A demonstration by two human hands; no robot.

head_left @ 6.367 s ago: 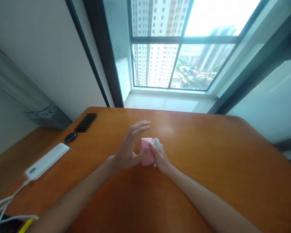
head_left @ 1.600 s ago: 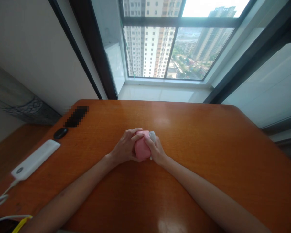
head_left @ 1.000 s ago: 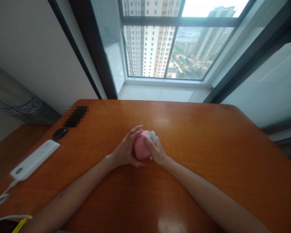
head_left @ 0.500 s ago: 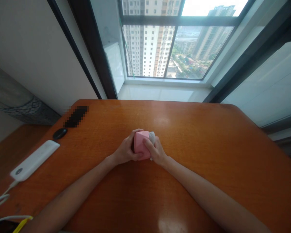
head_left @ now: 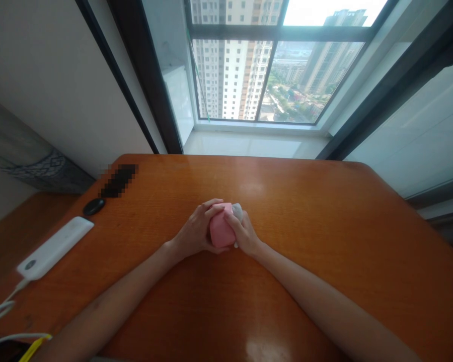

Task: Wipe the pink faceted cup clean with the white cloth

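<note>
Between my two hands is a small pink block-like object [head_left: 222, 230] with a rounded grey part [head_left: 237, 211] at its right side; I cannot make out its exact kind. My left hand [head_left: 197, 226] wraps it from the left, fingers over the top edge and thumb along the lower side. From the right, my right hand [head_left: 245, 234] grips it with the thumb pressed on the pink face; the other fingers are hidden behind. A small whitish bit shows at the lower right of the object.
On the left of the wooden table [head_left: 324, 241] lie a white power strip-like box [head_left: 56, 249] with cables [head_left: 0, 309], a black oval mouse-like thing [head_left: 94, 206] and a blurred-out dark object [head_left: 119, 181]. A yellow piece [head_left: 35, 348] is at lower left. Beyond stands a window [head_left: 264, 75].
The left fingers have shifted further over the top of the pink object, and the left thumb has slid lower. The object has turned slightly in both hands.
</note>
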